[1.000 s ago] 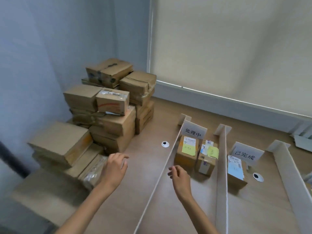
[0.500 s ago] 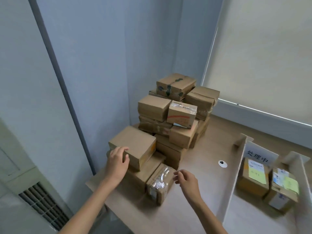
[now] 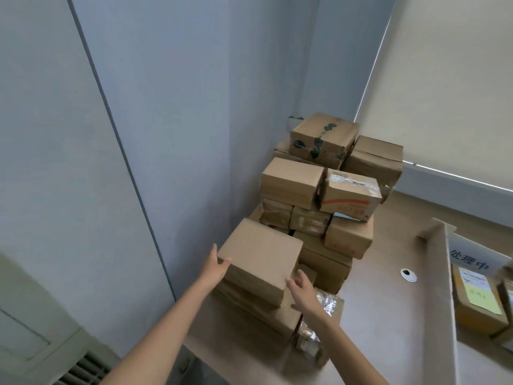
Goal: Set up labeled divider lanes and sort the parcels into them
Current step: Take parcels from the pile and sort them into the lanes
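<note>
A plain brown parcel (image 3: 261, 252) lies on top of the near end of a parcel stack (image 3: 349, 237) in the table's corner. My left hand (image 3: 215, 266) grips its left front corner, thumb on the front face and fingers up the side. My right hand (image 3: 302, 290) touches its right front corner with straight fingers. To the right stands a cardboard divider (image 3: 440, 276) with a white label sign (image 3: 469, 262) behind it. Beyond the divider, a parcel with a yellow note (image 3: 476, 301) sits in the lane.
A small parcel wrapped in shiny tape (image 3: 319, 326) lies on the table under my right wrist. A round cable grommet (image 3: 408, 274) sits in the table (image 3: 388, 315) between stack and divider. Walls close in behind and left of the stack; a vent (image 3: 83, 368) is low left.
My view swung left from the lanes to the stack. My left hand settled on the plain parcel's left corner, then my right hand reached across to its right corner.
</note>
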Motion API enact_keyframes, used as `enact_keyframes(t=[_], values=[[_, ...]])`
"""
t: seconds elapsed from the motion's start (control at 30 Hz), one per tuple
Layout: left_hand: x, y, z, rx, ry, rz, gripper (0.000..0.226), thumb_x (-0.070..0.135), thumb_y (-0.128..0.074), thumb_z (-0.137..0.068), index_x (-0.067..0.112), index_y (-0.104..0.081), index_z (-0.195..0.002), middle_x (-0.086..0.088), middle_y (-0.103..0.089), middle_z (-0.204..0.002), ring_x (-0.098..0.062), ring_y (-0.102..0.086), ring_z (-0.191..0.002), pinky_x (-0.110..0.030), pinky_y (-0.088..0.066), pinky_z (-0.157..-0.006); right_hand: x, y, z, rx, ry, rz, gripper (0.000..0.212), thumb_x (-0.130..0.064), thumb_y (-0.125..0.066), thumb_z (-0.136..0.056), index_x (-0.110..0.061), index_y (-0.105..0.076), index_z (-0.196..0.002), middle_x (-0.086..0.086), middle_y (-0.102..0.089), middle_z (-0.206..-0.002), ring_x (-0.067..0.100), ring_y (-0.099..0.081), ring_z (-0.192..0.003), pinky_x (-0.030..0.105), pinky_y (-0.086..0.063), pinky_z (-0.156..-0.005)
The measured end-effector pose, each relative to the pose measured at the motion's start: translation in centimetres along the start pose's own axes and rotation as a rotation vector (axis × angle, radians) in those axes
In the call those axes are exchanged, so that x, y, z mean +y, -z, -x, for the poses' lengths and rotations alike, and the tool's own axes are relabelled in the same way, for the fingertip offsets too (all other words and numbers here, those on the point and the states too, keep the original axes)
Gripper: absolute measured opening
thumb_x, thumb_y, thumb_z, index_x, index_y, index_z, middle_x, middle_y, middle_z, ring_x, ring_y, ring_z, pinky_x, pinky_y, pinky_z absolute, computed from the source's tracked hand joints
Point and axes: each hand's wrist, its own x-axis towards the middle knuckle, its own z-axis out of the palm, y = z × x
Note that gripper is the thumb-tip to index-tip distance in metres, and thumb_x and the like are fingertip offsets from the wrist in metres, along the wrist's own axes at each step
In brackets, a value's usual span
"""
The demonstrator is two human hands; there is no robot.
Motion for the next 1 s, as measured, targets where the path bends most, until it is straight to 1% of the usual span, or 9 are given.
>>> enact_keyframes(t=[0.13, 0.23, 0.3, 0.4, 0.47, 0.57, 0.73, 0.87, 1.0], values=[[-1.0, -0.1, -0.4, 0.037, 0.043, 0.030, 0.042, 0.034, -0.061, -0.089, 0.008, -0.051, -0.120, -0.014, -0.048, -0.126, -0.023, -0.053, -0.104, -0.031, -0.044, -0.088, 0.5, -1.5, -0.6, 0.083, -0.010, -0.091, 0.058, -0.029, -0.051, -0.096, -0.014, -0.024, -0.145, 0.007, -0.042, -0.141, 0.025, -0.047, -0.121, 0.040, -0.043, -0.098], [-1.8, 0.2, 0.5, 0.003, 0.101, 0.105, 0.036, 0.037, -0.066, -0.085, 0.011, -0.041, -0.087, -0.007, -0.051, -0.089, -0.016, -0.047, -0.074, -0.027, -0.039, -0.063, 1.3, -1.6, -0.4, 0.167, -0.016, -0.080, 0.052, -0.029, -0.057, -0.093, -0.013, -0.034, -0.136, 0.010, -0.050, -0.131, 0.023, -0.055, -0.107, 0.034, -0.051, -0.081], [-2.1, 0.3, 1.2, -0.042, 0.135, 0.146, 0.039, 0.037, -0.067, -0.084, 0.012, -0.037, -0.086, -0.006, -0.048, -0.087, -0.015, -0.044, -0.073, -0.028, -0.036, -0.061, 1.5, -1.3, 0.0, 0.200, 0.014, -0.082, 0.044, -0.019, -0.054, -0.094, -0.012, -0.038, -0.135, 0.009, -0.051, -0.122, 0.019, -0.053, -0.098, 0.027, -0.047, -0.069], [-1.5, 0.8, 2.9, -0.078, 0.133, 0.210, 0.046, 0.038, -0.065, -0.086, 0.009, -0.039, -0.111, -0.006, -0.049, -0.106, -0.010, -0.047, -0.074, -0.021, -0.042, -0.054, 1.2, 0.1, 0.4, 0.260, 0.074, -0.178, 0.038, -0.008, -0.048, -0.095, -0.015, -0.048, -0.132, 0.006, -0.053, -0.118, 0.020, -0.048, -0.102, 0.034, -0.044, -0.082], [-1.0, 1.1, 3.6, -0.125, 0.100, 0.201, 0.062, 0.042, -0.062, -0.087, 0.012, -0.030, -0.131, -0.005, -0.046, -0.120, -0.010, -0.051, -0.085, -0.020, -0.048, -0.063, 0.8, 1.2, 0.5, 0.236, 0.110, -0.231, 0.033, -0.006, -0.048, -0.095, -0.025, -0.059, -0.119, 0.007, -0.058, -0.113, 0.024, -0.051, -0.102, 0.044, -0.047, -0.085], [-0.8, 1.2, 3.3, -0.173, 0.043, 0.201, 0.089, 0.048, -0.067, -0.079, 0.015, -0.016, -0.145, -0.010, -0.040, -0.142, -0.022, -0.049, -0.114, -0.040, -0.046, -0.096, -0.1, 2.5, 0.9, 0.232, 0.244, -0.203, 0.038, 0.000, -0.049, -0.093, -0.032, -0.067, -0.102, 0.012, -0.063, -0.101, 0.031, -0.057, -0.098, 0.048, -0.051, -0.084], [1.0, 1.1, 3.3, -0.163, -0.038, 0.410, 0.089, 0.036, -0.075, -0.075, 0.028, -0.016, -0.141, -0.003, -0.042, -0.132, -0.021, -0.049, -0.111, -0.042, -0.048, -0.094, -1.9, 4.0, 1.7, 0.260, 0.381, -0.217, 0.046, 0.008, -0.049, -0.091, -0.032, -0.070, -0.099, 0.008, -0.066, -0.097, 0.025, -0.059, -0.090, 0.045, -0.053, -0.081], [1.8, 0.7, 3.7, -0.228, -0.049, 0.670, 0.052, 0.029, -0.079, -0.071, 0.027, -0.055, -0.118, -0.012, -0.057, -0.128, -0.025, -0.058, -0.105, -0.036, -0.055, -0.067, -3.5, 5.7, 2.9, 0.408, 0.461, -0.213, 0.035, -0.011, -0.061, -0.090, -0.023, -0.060, -0.122, 0.002, -0.061, -0.120, 0.020, -0.057, -0.111, 0.024, -0.050, -0.084], [3.0, -1.2, 5.0, -0.123, 0.001, 0.858, 0.027, 0.021, -0.069, -0.082, 0.022, -0.056, -0.106, -0.012, -0.061, -0.121, -0.021, -0.062, -0.092, -0.032, -0.056, -0.056, -3.6, 5.5, 3.7, 0.347, 0.282, -0.255, 0.098, -0.064, -0.070, -0.068, -0.035, -0.019, -0.146, 0.001, -0.035, -0.148, 0.022, -0.040, -0.132, 0.048, -0.041, -0.105]])
